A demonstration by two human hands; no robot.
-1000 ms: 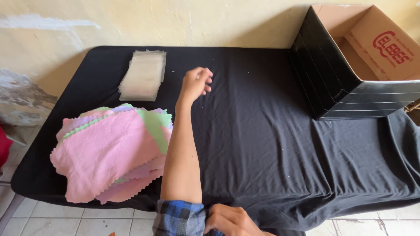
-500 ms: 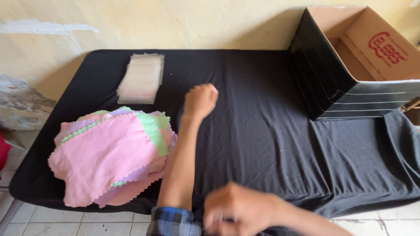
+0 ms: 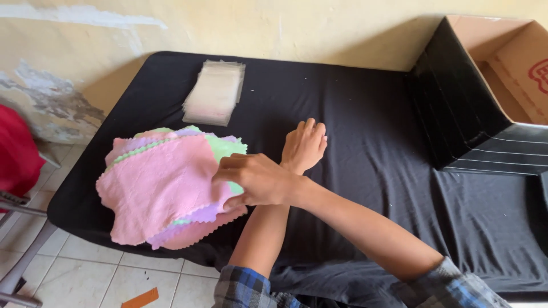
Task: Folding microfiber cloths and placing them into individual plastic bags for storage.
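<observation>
A pile of pink, green and lilac cloths point(image 3: 157, 188) with zigzag edges lies at the left front of the table covered in black fabric point(image 3: 365, 114). My right hand point(image 3: 254, 179) reaches across my left forearm and pinches the right edge of the top pink cloth. Just right of the pile, my left hand point(image 3: 305, 145) rests palm down on the black fabric, fingers loosely extended, holding nothing.
A stack of clear plastic bags point(image 3: 216, 92) lies at the back left of the table. A black cardboard box point(image 3: 468, 114), open with a brown inside, stands at the right. A red object point(image 3: 17, 151) and a tiled floor point(image 3: 103, 279) are at the left.
My right hand came up from the bottom edge, crossed over my left arm and took hold of the cloth pile's edge. My left hand drew back a little toward me.
</observation>
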